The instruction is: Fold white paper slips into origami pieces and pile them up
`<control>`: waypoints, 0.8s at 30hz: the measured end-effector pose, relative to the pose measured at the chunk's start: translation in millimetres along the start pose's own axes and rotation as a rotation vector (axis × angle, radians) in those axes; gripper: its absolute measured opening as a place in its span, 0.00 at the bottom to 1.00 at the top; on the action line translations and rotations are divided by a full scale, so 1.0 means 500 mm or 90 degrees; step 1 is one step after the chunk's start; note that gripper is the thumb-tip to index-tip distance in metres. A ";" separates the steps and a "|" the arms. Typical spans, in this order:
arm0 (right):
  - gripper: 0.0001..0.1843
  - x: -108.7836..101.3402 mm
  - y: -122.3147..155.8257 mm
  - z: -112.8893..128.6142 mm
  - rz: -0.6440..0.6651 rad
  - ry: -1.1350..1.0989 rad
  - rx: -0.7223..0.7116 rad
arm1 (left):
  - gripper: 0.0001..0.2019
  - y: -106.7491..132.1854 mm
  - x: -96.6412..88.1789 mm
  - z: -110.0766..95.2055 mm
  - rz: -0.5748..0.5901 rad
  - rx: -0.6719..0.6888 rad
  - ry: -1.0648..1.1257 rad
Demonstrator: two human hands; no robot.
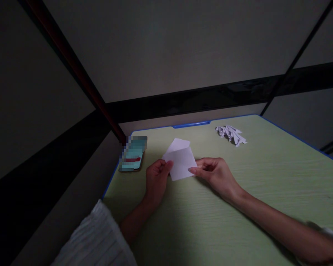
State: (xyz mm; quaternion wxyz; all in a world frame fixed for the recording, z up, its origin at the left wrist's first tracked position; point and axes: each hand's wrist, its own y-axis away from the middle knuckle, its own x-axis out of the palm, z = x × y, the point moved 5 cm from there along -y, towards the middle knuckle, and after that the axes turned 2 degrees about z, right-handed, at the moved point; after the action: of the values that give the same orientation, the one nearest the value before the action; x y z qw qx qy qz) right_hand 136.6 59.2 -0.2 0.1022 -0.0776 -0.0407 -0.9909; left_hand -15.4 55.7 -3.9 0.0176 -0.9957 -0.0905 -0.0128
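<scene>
A small sheet of white paper [181, 162], with a folded flap along its top, is held up over the table between both hands. My left hand [157, 176] pinches its left edge, thumb on the near face and fingers behind. On the opposite side, my right hand [215, 173] grips the lower right edge between thumb and fingers. The fingers behind the paper are partly hidden.
Several folded white paper pieces [231, 135] lie in a pile at the back right of the light green table [252, 199]. At the left edge is a phone [133, 153], its screen blurred. A blue strip [191, 125] runs along the back edge, before a cabinet wall.
</scene>
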 end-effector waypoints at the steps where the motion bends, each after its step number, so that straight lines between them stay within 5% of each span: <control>1: 0.06 -0.002 0.001 0.002 -0.010 -0.006 -0.008 | 0.10 0.001 0.001 0.000 0.003 -0.001 0.012; 18: 0.13 -0.016 0.004 0.026 -0.032 0.127 -0.109 | 0.11 0.007 0.013 0.001 0.069 -0.029 0.062; 24: 0.13 -0.024 0.003 0.033 -0.004 0.019 -0.188 | 0.10 0.028 0.047 0.009 0.273 -0.096 0.019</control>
State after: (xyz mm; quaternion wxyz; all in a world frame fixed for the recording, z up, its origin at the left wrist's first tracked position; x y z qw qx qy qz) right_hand 151.1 61.7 14.3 0.0867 -0.0767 0.1072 -0.9875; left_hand 10.1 46.2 -8.1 -0.0529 -0.9903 0.1245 -0.0301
